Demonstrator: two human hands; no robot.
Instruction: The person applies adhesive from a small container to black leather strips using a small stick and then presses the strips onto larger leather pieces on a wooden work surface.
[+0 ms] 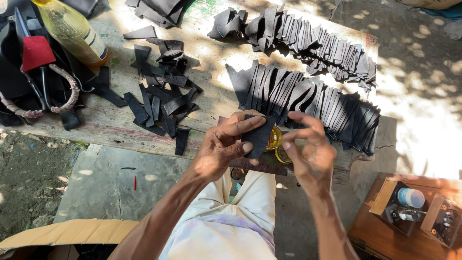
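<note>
I see left hand [222, 149] pinching dark leather piece [258, 136]; right hand [310, 149], at 3 o'clock, fingers spread over glue tin [275, 139], likely dabbing.

Matt black leather piece [258, 136] — rough, weathered wooden bench [110, 126] beneath.

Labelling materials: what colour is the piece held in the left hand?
Black, matte, same as the cut strips behind. The piece in the left hand shows best in the head view.
</note>
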